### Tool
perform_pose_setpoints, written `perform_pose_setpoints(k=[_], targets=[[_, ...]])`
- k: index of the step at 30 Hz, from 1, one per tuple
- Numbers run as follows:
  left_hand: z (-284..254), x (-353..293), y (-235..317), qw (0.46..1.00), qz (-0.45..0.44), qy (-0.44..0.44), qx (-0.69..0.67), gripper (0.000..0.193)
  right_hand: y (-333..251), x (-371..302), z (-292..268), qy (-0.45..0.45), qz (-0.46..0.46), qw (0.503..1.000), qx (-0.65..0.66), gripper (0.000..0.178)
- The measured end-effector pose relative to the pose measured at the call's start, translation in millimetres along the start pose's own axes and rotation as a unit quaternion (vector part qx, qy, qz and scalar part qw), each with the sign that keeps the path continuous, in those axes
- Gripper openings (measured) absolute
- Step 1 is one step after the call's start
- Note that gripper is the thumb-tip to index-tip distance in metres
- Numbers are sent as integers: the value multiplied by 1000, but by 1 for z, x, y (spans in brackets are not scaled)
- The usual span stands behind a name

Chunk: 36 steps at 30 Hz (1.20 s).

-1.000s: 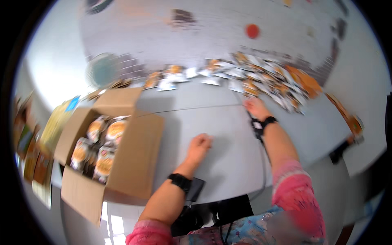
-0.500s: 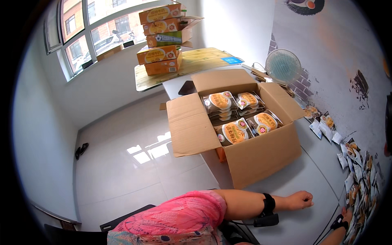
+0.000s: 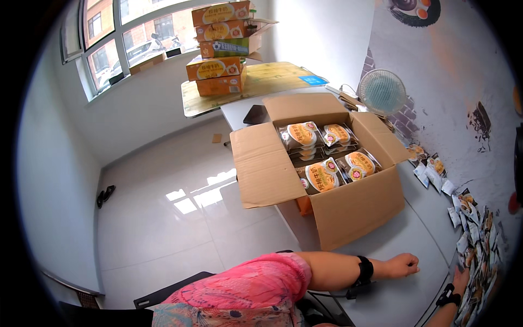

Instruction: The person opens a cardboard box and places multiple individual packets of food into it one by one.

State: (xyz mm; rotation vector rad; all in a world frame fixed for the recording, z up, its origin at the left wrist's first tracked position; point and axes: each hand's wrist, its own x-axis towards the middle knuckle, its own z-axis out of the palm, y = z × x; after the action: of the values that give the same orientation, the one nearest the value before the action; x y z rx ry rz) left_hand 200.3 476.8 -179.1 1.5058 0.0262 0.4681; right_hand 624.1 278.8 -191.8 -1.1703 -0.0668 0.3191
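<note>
My left hand (image 3: 404, 265) rests above the grey table, its fingers curled into a loose fist with nothing visible in them. A black strap with a small device circles that forearm. At the lower right, my right hand (image 3: 461, 278) lies against the left edge of a long heap of small sachets (image 3: 479, 245). Its fingers look stretched out; their tips are partly lost among the packets. Beyond my left hand stands an open cardboard carton (image 3: 359, 210), flaps spread, holding several stacks of brown and orange packets (image 3: 322, 176).
A yellowish wooden table (image 3: 267, 76) carries a stack of orange boxes (image 3: 218, 68) by the window. A fan (image 3: 382, 91) stands against the right wall, and a dark phone-like slab (image 3: 255, 114) lies behind the carton. More sachets (image 3: 433, 170) lie along the wall. Black shoes (image 3: 106, 196) rest on the floor.
The view has shifted slightly, so the carton and boxes sit a little further right. My right hand has moved slightly up along the sachet heap. My left hand stays in its loose fist.
</note>
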Motion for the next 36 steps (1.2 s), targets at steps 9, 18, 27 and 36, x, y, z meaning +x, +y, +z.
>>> perform_pose_setpoints(k=[9,18,27,36], targets=[[-4,13,-18,998,-28,25,-45,33,7,-135,75,-120,-19,992,43,26],[-27,17,0,960,-66,96,-253,48,78,-297,183,-183,-16,977,107,6],[-31,17,8,936,-36,112,-331,26,81,-309,175,-247,-109,951,-153,15],[-38,14,9,931,-58,105,-344,25,72,-313,177,-194,0,981,-9,35]])
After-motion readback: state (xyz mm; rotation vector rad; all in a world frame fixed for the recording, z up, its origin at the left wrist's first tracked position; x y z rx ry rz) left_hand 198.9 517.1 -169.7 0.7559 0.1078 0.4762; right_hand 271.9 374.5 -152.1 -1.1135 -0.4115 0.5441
